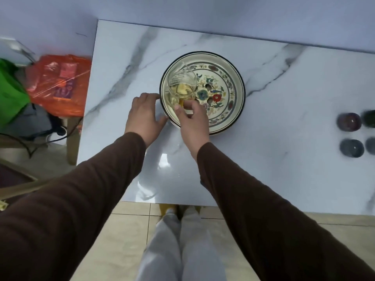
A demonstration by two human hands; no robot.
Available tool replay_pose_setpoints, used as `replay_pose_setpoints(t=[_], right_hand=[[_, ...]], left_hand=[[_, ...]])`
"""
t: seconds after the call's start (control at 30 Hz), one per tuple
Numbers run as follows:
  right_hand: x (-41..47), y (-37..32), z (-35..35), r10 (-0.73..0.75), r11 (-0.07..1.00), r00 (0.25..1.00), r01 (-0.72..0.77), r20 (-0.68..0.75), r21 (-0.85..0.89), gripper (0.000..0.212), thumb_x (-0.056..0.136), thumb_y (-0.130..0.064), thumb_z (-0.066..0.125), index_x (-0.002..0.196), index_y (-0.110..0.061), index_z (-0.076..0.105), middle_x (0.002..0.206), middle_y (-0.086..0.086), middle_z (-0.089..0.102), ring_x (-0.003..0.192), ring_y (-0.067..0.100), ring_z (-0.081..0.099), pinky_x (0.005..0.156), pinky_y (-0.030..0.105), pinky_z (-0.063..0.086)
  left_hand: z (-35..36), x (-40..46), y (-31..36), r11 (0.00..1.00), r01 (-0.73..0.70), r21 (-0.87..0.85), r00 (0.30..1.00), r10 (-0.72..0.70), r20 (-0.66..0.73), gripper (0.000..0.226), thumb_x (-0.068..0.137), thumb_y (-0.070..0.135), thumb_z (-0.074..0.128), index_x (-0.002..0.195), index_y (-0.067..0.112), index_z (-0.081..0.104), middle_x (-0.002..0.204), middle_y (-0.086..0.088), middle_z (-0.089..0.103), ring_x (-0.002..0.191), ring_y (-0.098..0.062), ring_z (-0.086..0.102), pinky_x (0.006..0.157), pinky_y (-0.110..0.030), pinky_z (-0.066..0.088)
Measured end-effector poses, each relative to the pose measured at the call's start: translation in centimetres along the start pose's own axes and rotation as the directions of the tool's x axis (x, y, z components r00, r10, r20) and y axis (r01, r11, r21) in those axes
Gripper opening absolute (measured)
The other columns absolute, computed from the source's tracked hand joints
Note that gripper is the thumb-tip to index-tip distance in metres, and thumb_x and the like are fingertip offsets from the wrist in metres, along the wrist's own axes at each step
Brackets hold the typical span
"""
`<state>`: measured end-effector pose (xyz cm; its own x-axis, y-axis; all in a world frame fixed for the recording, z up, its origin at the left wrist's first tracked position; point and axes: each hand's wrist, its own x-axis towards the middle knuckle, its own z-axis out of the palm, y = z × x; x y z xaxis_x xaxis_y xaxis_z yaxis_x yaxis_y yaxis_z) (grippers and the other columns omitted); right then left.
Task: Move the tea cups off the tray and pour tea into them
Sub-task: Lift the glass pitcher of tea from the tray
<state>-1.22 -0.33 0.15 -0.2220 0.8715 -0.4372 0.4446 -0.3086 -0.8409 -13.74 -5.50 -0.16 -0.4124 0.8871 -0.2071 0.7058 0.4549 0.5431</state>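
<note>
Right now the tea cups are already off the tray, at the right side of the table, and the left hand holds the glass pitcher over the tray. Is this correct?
One detail is wrong: the right hand holds the glass pitcher over the tray, as the head view shows. The left hand rests at the tray's rim. The tea cups are off the tray, right side.

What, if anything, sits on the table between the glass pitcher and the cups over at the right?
Nothing visible. The right hand holds the glass pitcher over the tray; only bare table lies between it and the cups.

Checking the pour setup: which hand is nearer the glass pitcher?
Right. The right hand grips the pitcher at its handle, over the tray; the left hand rests outside the tray's left rim, apart from the pitcher.
</note>
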Motion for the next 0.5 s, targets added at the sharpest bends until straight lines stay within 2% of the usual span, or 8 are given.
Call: replay_pose_setpoints(t=[0.1, 0.27, 0.33, 0.43, 0.5], right_hand=[[0.8, 0.0, 1.0, 0.059, 0.994, 0.998, -0.056, -0.033, 0.092, 0.028, 0.096, -0.035, 0.059, 0.110, -0.011, 0.066, 0.110, 0.005, 0.065, 0.105, 0.019, 0.060, 0.097, 0.040, 0.048], [1.2, 0.3, 1.5, 0.084, 0.967, 0.996, -0.089, 0.030, 0.240, 0.023, 0.101, -0.027, 0.050, 0.102, -0.008, 0.064, 0.089, 0.004, 0.066, 0.074, 0.011, 0.059, 0.067, 0.025, 0.049], [1.3, 0.4, 0.9, 0.105, 0.962, 0.994, -0.103, 0.006, 0.254, 0.021, 0.103, -0.026, 0.045, 0.097, -0.013, 0.060, 0.080, 0.000, 0.061, 0.066, 0.010, 0.057, 0.062, 0.022, 0.046], [1.2, 0.6, -1.2, 0.074, 0.982, 0.997, -0.068, -0.029, 0.174, 0.025, 0.104, -0.028, 0.040, 0.085, -0.018, 0.053, 0.072, -0.001, 0.052, 0.066, 0.016, 0.051, 0.066, 0.036, 0.045], [0.8, 0.5, -2.9, 0.055, 0.985, 0.998, -0.048, -0.039, 0.169, 0.028, 0.104, -0.029, 0.039, 0.081, -0.019, 0.050, 0.069, -0.003, 0.049, 0.064, 0.014, 0.048, 0.067, 0.042, 0.049]], left_hand=[[0.3, 1.5, 0.0, 1.000, -0.022, 0.009, 1.000, 0.022, 0.005, 0.051, 0.085, 0.026, 0.064, 0.132, 0.013, 0.050, 0.130, -0.010, 0.052, 0.123, -0.030, 0.042, 0.103, -0.040, 0.038], [0.7, 2.6, -0.1, 0.999, -0.033, 0.041, 0.999, 0.033, 0.006, 0.052, 0.085, 0.027, 0.067, 0.131, 0.011, 0.050, 0.129, -0.011, 0.053, 0.124, -0.030, 0.043, 0.103, -0.039, 0.039], [0.8, 2.7, 0.1, 0.998, -0.039, 0.050, 0.999, 0.038, 0.019, 0.054, 0.084, 0.026, 0.068, 0.132, 0.010, 0.050, 0.130, -0.012, 0.053, 0.124, -0.031, 0.043, 0.103, -0.039, 0.038], [0.7, 2.4, 0.9, 0.996, -0.053, 0.079, 0.998, 0.050, 0.036, 0.052, 0.084, 0.024, 0.068, 0.131, 0.010, 0.052, 0.127, -0.013, 0.055, 0.122, -0.033, 0.044, 0.102, -0.041, 0.039], [0.6, 2.2, 1.8, 0.991, -0.079, 0.104, 0.996, 0.074, 0.049, 0.048, 0.083, 0.025, 0.067, 0.127, 0.011, 0.054, 0.124, -0.013, 0.056, 0.118, -0.034, 0.046, 0.099, -0.043, 0.040]])
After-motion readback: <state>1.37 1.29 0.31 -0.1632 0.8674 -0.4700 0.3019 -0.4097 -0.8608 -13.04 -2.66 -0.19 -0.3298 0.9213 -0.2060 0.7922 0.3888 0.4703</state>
